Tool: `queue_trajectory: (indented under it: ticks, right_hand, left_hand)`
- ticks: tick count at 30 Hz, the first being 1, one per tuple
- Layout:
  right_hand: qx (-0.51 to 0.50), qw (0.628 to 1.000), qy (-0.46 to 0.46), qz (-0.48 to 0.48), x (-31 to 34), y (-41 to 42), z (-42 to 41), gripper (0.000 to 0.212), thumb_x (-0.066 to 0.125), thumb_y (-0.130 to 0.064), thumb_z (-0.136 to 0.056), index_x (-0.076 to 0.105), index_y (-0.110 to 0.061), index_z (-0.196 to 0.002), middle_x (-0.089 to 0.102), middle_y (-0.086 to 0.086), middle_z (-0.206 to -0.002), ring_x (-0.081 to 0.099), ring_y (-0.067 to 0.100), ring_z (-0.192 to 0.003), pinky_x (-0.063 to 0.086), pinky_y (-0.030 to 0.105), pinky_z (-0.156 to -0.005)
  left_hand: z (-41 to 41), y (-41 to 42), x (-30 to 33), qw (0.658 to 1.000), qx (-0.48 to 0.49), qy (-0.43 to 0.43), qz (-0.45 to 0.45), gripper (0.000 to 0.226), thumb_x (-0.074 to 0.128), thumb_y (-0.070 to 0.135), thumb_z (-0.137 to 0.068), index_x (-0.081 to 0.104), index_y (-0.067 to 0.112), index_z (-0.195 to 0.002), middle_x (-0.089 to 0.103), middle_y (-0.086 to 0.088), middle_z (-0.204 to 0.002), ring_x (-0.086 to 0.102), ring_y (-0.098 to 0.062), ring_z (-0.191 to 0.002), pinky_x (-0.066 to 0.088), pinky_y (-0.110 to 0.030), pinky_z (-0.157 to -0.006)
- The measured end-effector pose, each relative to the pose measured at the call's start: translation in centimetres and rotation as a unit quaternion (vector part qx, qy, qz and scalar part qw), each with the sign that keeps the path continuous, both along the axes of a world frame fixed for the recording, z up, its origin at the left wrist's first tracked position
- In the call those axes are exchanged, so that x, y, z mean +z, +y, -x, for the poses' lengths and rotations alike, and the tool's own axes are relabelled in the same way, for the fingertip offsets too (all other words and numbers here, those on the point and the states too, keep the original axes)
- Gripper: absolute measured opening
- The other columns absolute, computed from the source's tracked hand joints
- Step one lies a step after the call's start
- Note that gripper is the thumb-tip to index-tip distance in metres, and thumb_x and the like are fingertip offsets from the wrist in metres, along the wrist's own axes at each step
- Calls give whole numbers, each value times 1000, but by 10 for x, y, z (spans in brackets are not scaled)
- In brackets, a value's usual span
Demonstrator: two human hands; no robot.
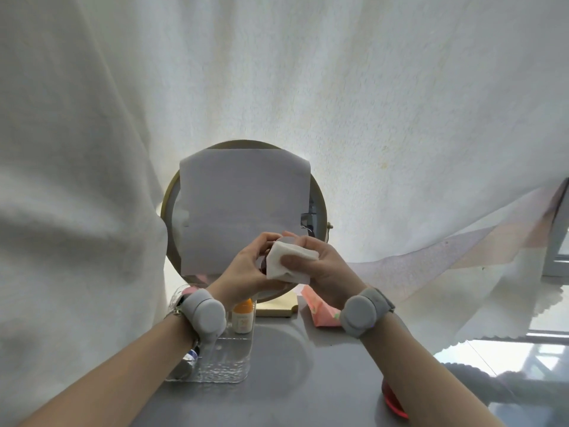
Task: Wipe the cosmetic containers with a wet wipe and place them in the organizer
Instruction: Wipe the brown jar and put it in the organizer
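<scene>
My left hand (246, 266) grips a small dark cosmetic container (263, 264), mostly hidden between my fingers and the wipe. My right hand (320, 266) presses a folded white wet wipe (289, 257) against it, thumb on top. Both hands are raised above the grey table, in front of the mirror. Below my left wrist stands the clear plastic organizer (228, 359). It holds a small white bottle with an orange cap (243, 315) at its far end and a partly hidden tube (192, 354) at its left.
A round gold-framed mirror (320, 204) on a wooden base stands at the back, covered by a white sheet. A pink wet wipe pack (320, 309) lies to its right. A red object (394, 399) peeks from under my right forearm. White cloth hangs behind the grey table (292, 365).
</scene>
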State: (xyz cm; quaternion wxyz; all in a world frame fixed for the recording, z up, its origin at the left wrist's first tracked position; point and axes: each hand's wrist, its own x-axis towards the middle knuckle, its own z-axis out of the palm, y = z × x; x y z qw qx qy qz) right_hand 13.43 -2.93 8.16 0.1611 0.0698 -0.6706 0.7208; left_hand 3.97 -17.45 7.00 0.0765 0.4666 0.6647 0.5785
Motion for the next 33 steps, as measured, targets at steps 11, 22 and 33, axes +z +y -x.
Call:
queue_trajectory:
  ticks: [11,22,33]
  right_hand:
    - [-34,964,-111,238,-4,11,5,23,55,-28,-94,62,-10,-106,68,12,-86,68,25,-76,55,42,-68]
    - [31,979,38,197,-4,-4,-9,42,68,-23,-80,58,-1,-115,58,27,-115,59,39,-106,46,52,-96]
    - [-144,942,55,300,-6,-28,-3,22,66,-13,-85,66,-7,-106,61,23,-102,58,37,-94,51,46,-77]
  left_hand:
    - [-7,-4,-1,1000,1,-27,-4,64,86,11,-59,56,29,-112,67,6,-107,60,-11,-106,50,-26,-91]
    - [-10,-3,9,953,-130,-268,-49,52,67,6,-82,49,15,-130,56,-22,-125,62,-34,-110,57,-39,-83]
    - [-18,-4,16,934,-148,-320,-64,47,52,14,-93,40,32,-135,54,-22,-123,59,-41,-113,57,-46,-83]
